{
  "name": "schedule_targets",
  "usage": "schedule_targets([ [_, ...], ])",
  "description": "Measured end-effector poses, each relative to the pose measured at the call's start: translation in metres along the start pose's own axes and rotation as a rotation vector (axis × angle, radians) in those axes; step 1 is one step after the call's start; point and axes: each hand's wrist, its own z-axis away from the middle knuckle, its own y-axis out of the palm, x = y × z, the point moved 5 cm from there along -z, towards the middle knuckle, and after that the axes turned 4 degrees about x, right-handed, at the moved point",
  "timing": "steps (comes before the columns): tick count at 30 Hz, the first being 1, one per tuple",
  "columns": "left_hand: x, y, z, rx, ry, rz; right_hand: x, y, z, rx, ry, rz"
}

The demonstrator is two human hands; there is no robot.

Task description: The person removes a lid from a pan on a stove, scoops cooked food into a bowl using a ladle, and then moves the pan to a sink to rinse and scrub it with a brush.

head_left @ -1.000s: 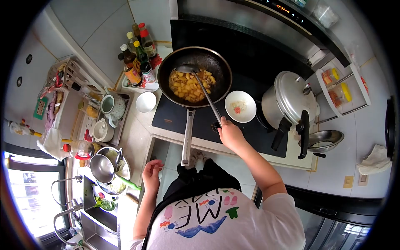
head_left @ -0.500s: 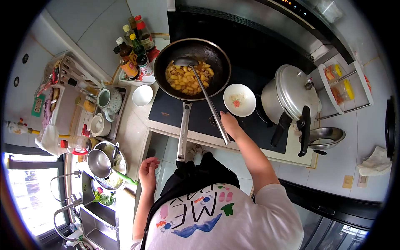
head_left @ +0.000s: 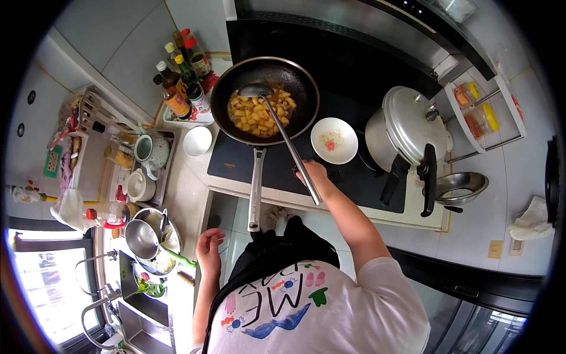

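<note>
My right hand [head_left: 313, 176] is at the front of the black stovetop [head_left: 236, 162], its fingers closed around what looks like a small dark stove knob [head_left: 296, 170]. A ladle [head_left: 280, 125] passes over these fingers and partly hides them. Its bowl rests on yellow chunks of food [head_left: 259, 115] in sauce, inside a dark frying pan [head_left: 303, 88]. The handle leans on the pan's rim and sticks out past the stove edge. My left hand [head_left: 209, 246] hangs beside my body, loosely bent and holding nothing. A white bowl [head_left: 334, 140] with a few chopped bits stands right of the pan.
A pressure cooker [head_left: 401, 124] occupies the stove's right side, near a metal bowl [head_left: 463, 187]. Sauce bottles [head_left: 187, 74] crowd the back left corner beside a small white bowl [head_left: 197, 141]. The pan handle [head_left: 256, 189] juts toward me. The sink [head_left: 141, 330] lies at left.
My right hand has moved slightly left, under the ladle handle and onto the knob. The pan and ladle keep their places, and the view has shifted a little. My left hand stays empty.
</note>
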Motion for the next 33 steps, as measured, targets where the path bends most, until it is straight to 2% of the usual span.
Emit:
schedule_targets([
  [5, 0.001, 0.000, -0.002, 0.004, 0.004, 0.003, 0.005, -0.010, 0.006, 0.038, 0.088, 0.004],
  [8, 0.001, 0.000, -0.003, 0.010, 0.002, -0.002, -0.007, 0.013, -0.003, 0.019, 0.004, -0.001],
  [11, 0.001, 0.000, -0.003, 0.006, -0.004, 0.000, -0.008, 0.009, -0.004, 0.106, 0.069, -0.046],
  [14, 0.000, -0.001, -0.004, 0.010, -0.001, -0.018, 0.016, -0.037, 0.013, 0.170, 0.207, -0.034],
  [18, 0.004, -0.002, -0.005, 0.027, -0.013, -0.020, 0.006, -0.019, 0.014, 0.016, 0.165, -0.086],
  [20, 0.002, 0.001, -0.006, 0.037, -0.011, -0.021, -0.009, 0.004, -0.001, 0.026, 0.136, -0.162],
  [23, -0.003, 0.009, -0.011, 0.077, -0.025, 0.011, -0.006, 0.001, -0.002, 0.018, 0.095, -0.132],
  [26, -0.006, 0.022, -0.020, 0.159, -0.118, 0.094, 0.006, -0.031, 0.010, 0.093, 0.311, -0.126],
  [29, -0.004, 0.038, -0.034, 0.303, -0.261, 0.238, 0.020, -0.081, 0.025, 0.025, 0.360, -0.120],
  [32, 0.002, 0.062, -0.050, 0.495, -0.403, 0.469, 0.030, -0.113, 0.052, -0.114, 0.333, -0.773],
  [33, 0.000, 0.074, -0.055, 0.584, -0.440, 0.433, 0.056, -0.144, 0.067, -0.071, 0.235, -0.710],
])
